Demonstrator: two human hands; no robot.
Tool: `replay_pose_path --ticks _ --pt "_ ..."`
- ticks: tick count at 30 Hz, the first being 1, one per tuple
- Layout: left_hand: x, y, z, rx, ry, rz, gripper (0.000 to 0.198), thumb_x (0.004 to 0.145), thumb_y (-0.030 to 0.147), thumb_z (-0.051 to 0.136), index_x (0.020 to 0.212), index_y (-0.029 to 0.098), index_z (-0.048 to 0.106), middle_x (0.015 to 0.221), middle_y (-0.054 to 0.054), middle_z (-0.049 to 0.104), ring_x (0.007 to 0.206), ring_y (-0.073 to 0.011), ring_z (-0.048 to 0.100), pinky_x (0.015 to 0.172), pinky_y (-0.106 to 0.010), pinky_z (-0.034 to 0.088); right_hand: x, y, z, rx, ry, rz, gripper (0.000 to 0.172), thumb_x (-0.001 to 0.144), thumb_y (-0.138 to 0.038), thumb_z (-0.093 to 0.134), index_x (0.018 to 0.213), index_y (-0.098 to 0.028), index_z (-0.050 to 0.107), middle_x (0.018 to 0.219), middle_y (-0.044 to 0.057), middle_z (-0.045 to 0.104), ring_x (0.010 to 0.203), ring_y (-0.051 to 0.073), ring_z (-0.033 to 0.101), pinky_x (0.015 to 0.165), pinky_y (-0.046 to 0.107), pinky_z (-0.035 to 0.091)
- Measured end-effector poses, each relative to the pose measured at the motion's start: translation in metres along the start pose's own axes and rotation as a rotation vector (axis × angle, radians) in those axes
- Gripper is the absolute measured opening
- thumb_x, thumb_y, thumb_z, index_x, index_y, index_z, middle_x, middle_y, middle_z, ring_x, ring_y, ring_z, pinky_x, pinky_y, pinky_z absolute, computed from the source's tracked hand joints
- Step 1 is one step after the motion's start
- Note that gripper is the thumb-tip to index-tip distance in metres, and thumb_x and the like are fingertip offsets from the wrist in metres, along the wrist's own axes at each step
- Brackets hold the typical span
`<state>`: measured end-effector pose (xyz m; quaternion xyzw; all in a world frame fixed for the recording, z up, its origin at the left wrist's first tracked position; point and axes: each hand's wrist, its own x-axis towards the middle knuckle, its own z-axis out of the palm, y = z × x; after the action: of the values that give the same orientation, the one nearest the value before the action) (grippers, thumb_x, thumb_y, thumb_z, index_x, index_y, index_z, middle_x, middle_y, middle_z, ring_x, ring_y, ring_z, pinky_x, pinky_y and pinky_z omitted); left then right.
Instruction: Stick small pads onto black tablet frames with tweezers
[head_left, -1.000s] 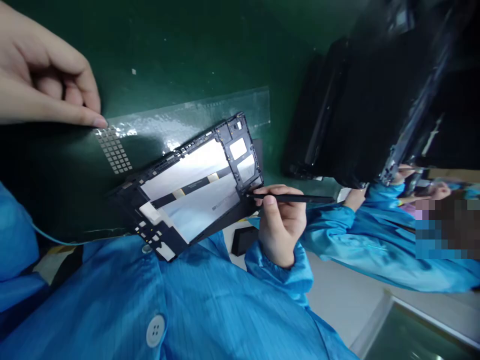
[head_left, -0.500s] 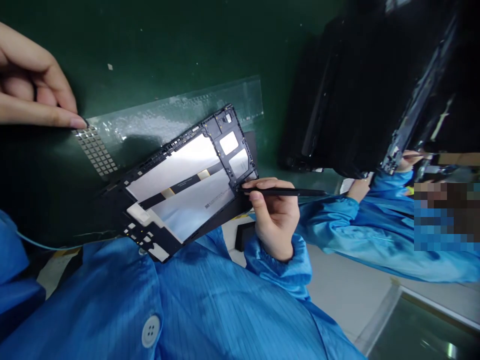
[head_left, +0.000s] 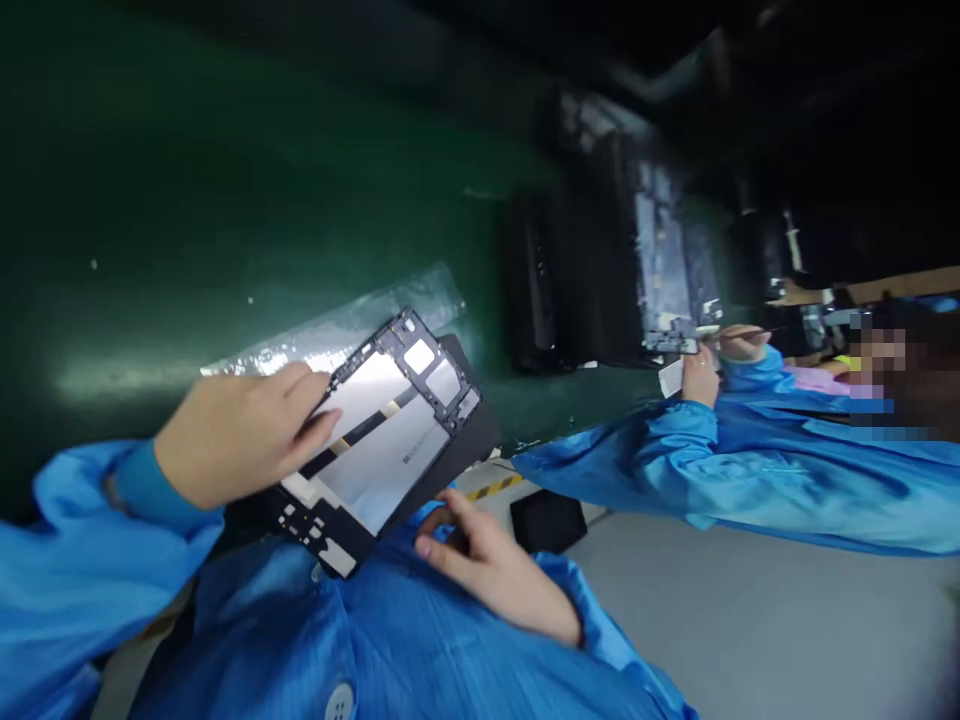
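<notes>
An opened tablet point(head_left: 397, 465), its black frame and silver inner panel showing, lies tilted at the near edge of the bench. My left hand point(head_left: 244, 430) grips its upper left side, thumb over the panel and fingers at the edge. Just off the lower right side is my right hand point(head_left: 495, 570), thumb and fingers apart, with nothing visible in it. Under the tablet is a dark flat piece point(head_left: 469, 435). A clear plastic strip point(head_left: 420, 295) lies behind it, partly covered by my left hand and the tablet.
Stacked dark tablet parts point(head_left: 585, 260) stand to the right on the green bench point(head_left: 225, 220). Beyond them a co-worker's hands point(head_left: 701, 375) handle parts; a blue sleeve point(head_left: 637, 465) reaches along the bench edge. A black box point(head_left: 547, 520) is below the edge.
My left hand has left the sheet of small silver squares and come onto the tablet. My right hand has dropped away from the tablet's edge; its black tweezers no longer show. The view has shifted.
</notes>
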<state>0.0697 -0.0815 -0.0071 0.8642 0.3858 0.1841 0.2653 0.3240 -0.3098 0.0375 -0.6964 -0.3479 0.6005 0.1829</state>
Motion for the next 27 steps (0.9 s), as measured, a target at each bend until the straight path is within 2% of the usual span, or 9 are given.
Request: replay_pose_path --ticks 2,6,8,11,15,18,22,25,27 --pt "0.001 0.008 0.007 -0.003 -0.038 0.108 0.041 0.103 0.06 0.06 0.107 0.024 0.08 0.097 -0.003 0.079 0.058 -0.0147 0.056 0.055 -0.031 0.032 0.001 0.003 0.023 0.171 0.013 -0.042 0.039 0.094 -0.057 0.082 0.127 -0.044 0.065 0.111 0.001 0.084 0.084 0.029 0.076 0.07 0.043 0.059" --pt "-0.001 0.008 0.008 -0.087 -0.06 0.194 0.041 0.108 0.051 0.058 0.132 0.022 0.075 0.126 -0.007 0.081 0.087 -0.0215 0.078 0.067 -0.034 0.056 0.001 0.014 0.043 0.368 0.297 -0.255 0.067 0.091 -0.053 0.086 0.147 -0.062 0.05 0.132 -0.004 0.081 0.092 0.029 0.082 0.081 0.047 0.068" --pt "-0.003 0.009 0.009 -0.171 -0.046 0.203 0.047 0.108 0.052 0.059 0.14 0.021 0.071 0.134 -0.009 0.08 0.102 -0.0229 0.081 0.078 -0.033 0.064 0.0 0.012 0.035 0.427 0.518 -0.316 0.079 0.093 -0.051 0.084 0.161 -0.053 0.044 0.132 0.002 0.081 0.099 0.028 0.083 0.088 0.046 0.07" --pt "-0.005 0.011 0.008 -0.33 0.01 0.2 0.056 0.108 0.057 0.061 0.152 0.022 0.065 0.127 -0.008 0.081 0.085 -0.0154 0.078 0.077 -0.029 0.065 0.004 -0.015 0.003 0.49 0.692 -0.37 0.083 0.089 -0.047 0.088 0.163 -0.039 0.052 0.119 0.006 0.084 0.098 0.027 0.083 0.085 0.042 0.069" --pt "0.001 -0.004 -0.004 -0.536 0.178 0.118 0.046 0.112 0.054 0.059 0.138 0.019 0.071 0.089 -0.001 0.077 0.072 -0.0107 0.07 0.075 -0.026 0.063 0.044 -0.091 -0.044 0.639 0.591 -0.549 0.065 0.069 -0.038 0.085 0.133 -0.029 0.078 0.114 0.007 0.087 0.098 0.033 0.084 0.074 0.042 0.067" --pt "0.007 -0.026 -0.012 -0.661 0.409 -0.027 0.043 0.112 0.055 0.06 0.12 0.014 0.072 0.088 -0.001 0.071 0.071 -0.009 0.065 0.07 -0.024 0.061 0.106 -0.153 -0.054 0.699 0.446 -0.562 0.044 0.06 -0.039 0.078 0.102 -0.026 0.084 0.101 0.006 0.087 0.092 0.032 0.081 0.07 0.04 0.064" --pt "0.015 -0.049 -0.013 -0.771 0.696 -0.199 0.044 0.11 0.056 0.062 0.118 0.014 0.069 0.09 0.0 0.067 0.067 -0.0066 0.057 0.061 -0.02 0.054 0.212 -0.241 -0.027 0.654 0.335 -0.56 0.028 0.078 -0.044 0.08 0.095 -0.022 0.079 0.087 0.001 0.08 0.08 0.021 0.074 0.068 0.031 0.06" --pt "0.02 -0.055 -0.01 -0.79 0.748 -0.272 0.042 0.109 0.055 0.065 0.117 0.014 0.069 0.092 0.0 0.068 0.07 -0.0074 0.059 0.064 -0.021 0.056 0.283 -0.31 0.009 0.566 0.267 -0.516 0.033 0.105 -0.049 0.073 0.11 -0.017 0.074 0.099 0.003 0.076 0.082 0.016 0.072 0.073 0.03 0.063" --pt "0.02 -0.055 -0.008 -0.781 0.722 -0.299 0.042 0.109 0.055 0.066 0.116 0.014 0.07 0.093 -0.001 0.069 0.072 -0.008 0.061 0.066 -0.022 0.057 0.316 -0.348 0.028 0.482 0.225 -0.476 0.035 0.11 -0.048 0.071 0.124 -0.016 0.072 0.113 0.006 0.076 0.092 0.017 0.075 0.081 0.034 0.067"
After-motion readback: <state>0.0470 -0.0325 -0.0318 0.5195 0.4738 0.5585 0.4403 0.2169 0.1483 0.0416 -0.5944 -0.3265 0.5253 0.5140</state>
